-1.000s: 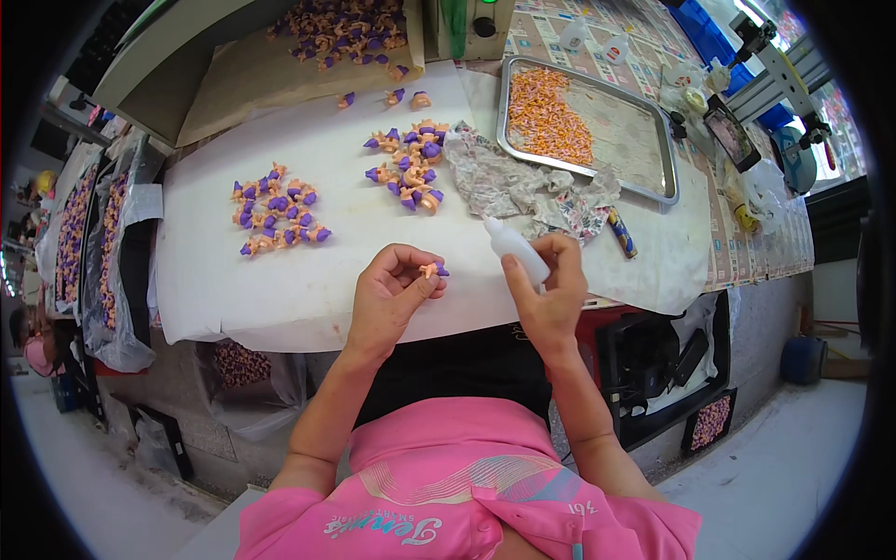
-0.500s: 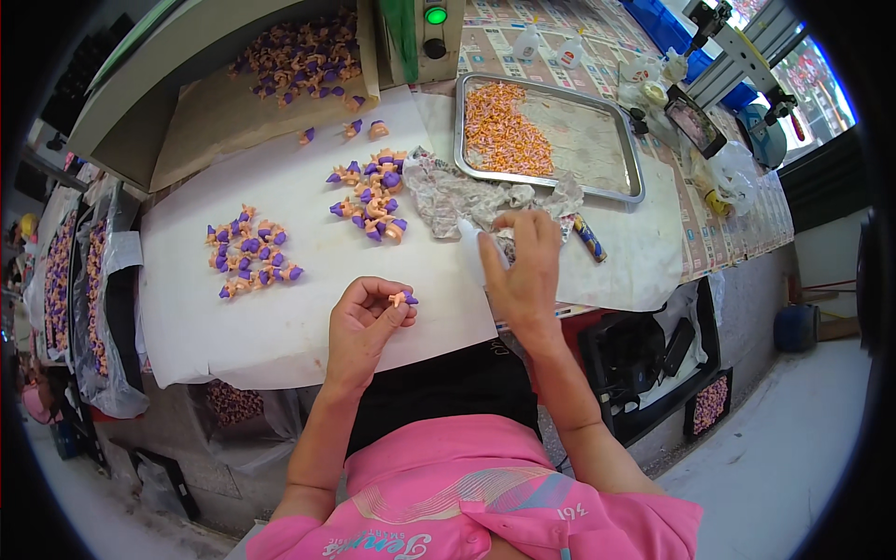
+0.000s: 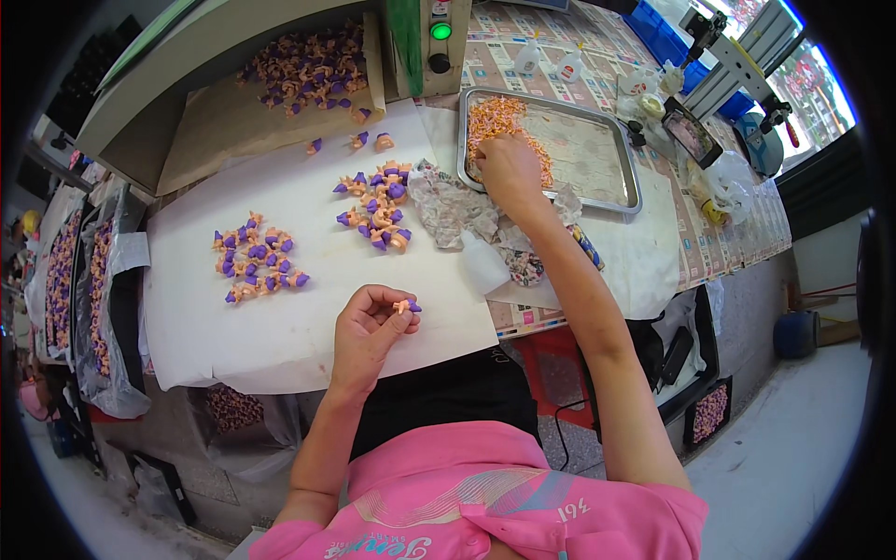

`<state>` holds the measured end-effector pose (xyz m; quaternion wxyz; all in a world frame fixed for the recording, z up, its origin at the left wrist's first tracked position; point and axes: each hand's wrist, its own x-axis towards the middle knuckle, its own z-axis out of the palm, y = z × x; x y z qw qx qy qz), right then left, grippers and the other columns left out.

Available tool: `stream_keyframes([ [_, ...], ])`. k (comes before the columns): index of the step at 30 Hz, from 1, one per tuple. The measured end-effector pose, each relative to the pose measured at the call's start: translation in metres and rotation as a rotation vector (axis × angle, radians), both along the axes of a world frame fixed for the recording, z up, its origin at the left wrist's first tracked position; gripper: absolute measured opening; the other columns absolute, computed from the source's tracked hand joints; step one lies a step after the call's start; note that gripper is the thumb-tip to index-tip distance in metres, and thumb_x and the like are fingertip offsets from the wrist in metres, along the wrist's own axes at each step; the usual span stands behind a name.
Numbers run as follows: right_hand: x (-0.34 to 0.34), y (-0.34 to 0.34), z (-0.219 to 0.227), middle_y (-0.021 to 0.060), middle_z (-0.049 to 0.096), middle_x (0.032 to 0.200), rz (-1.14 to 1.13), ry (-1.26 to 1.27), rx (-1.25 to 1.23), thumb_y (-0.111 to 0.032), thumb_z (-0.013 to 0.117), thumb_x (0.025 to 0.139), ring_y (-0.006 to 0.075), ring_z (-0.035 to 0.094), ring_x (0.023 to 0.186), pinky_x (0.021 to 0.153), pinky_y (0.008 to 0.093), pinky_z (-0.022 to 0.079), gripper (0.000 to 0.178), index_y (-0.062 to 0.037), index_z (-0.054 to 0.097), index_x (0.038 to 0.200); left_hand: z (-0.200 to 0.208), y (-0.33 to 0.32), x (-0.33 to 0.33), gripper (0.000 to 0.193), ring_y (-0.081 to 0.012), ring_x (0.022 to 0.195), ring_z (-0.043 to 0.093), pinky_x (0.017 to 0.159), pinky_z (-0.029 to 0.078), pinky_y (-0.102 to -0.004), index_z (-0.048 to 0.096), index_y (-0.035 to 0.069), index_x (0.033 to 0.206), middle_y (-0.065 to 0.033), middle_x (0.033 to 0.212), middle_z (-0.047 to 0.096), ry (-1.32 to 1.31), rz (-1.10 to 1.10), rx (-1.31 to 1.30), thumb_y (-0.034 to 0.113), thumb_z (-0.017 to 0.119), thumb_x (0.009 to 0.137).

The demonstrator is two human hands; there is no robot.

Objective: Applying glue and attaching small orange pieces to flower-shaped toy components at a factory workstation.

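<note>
Purple-tipped piece (image 3: 406, 306) clamped in left fingers (image 3: 396, 324), bare white sheet (image 3: 280, 341) around, right fingers (image 3: 491, 151) inside tray rim (image 3: 609, 203), grip unclear.

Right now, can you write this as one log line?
left hand: holding small figure | right hand: at orange pieces in tray | white bottle: beside crumpled material

You wear a pink, short-sleeved shirt (image 3: 453, 457) printed with fine wavy lines (image 3: 425, 488) and pale lettering (image 3: 381, 548), with black cloth (image 3: 443, 403) showing at your lap.
</note>
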<state>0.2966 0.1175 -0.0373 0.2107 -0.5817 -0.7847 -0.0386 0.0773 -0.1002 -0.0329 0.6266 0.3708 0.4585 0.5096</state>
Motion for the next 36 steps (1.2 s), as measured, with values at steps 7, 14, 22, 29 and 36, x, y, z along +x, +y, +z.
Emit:
stream_keyframes([
  [7,-0.014,0.000,0.022,0.0197,0.068,0.084,-0.022,-0.148,-0.189,-0.011,0.059,0.081,0.0372,0.063,0.087,0.080,0.0469,0.050,0.015,-0.0019,0.071,0.079,0.005,-0.002,0.002,0.016,-0.0126,0.085,0.064,0.079,0.055,-0.0270,0.057,-0.002,0.104,-0.0094,0.101,0.064,-0.006,0.029,0.027,0.003,0.064,0.090],
  [14,-0.013,-0.007,0.000,0.0186,0.069,0.083,0.103,0.019,-0.080,-0.011,0.060,0.082,0.0311,0.065,0.074,0.070,0.0397,0.052,0.014,0.0005,0.068,0.085,-0.007,-0.015,-0.018,0.017,-0.0119,0.085,0.063,0.079,0.055,-0.0255,0.056,0.000,0.104,-0.0095,0.104,0.063,0.007,0.053,-0.018,0.002,0.065,0.090],
  [22,-0.040,-0.138,0.025,-0.0006,0.065,0.077,0.298,0.940,-0.572,-0.009,0.068,0.087,0.0045,0.056,0.068,0.060,0.0211,0.045,0.013,0.0012,0.069,0.094,-0.018,-0.008,-0.034,0.020,-0.0123,0.085,0.063,0.079,0.054,-0.0261,0.059,-0.001,0.109,-0.0083,0.100,0.064,-0.010,0.037,0.003,0.005,0.065,0.091],
  [29,-0.079,-0.203,-0.014,-0.0015,0.062,0.077,0.232,1.312,-0.924,-0.013,0.073,0.087,0.0028,0.054,0.064,0.053,0.0169,0.041,0.015,-0.0019,0.067,0.094,-0.034,-0.004,-0.044,0.020,-0.0113,0.086,0.064,0.078,0.054,-0.0245,0.060,-0.002,0.109,-0.0049,0.095,0.065,0.031,-0.008,0.027,0.003,0.064,0.090],
  [36,-0.090,-0.209,-0.036,0.0033,0.062,0.091,0.293,1.405,-0.715,-0.004,0.070,0.087,0.0094,0.061,0.077,0.069,0.0212,0.049,0.010,0.0010,0.066,0.096,-0.034,-0.010,-0.041,0.023,-0.0102,0.084,0.062,0.077,0.053,-0.0241,0.062,-0.001,0.108,-0.0043,0.094,0.065,0.023,-0.019,0.037,0.008,0.069,0.089],
])
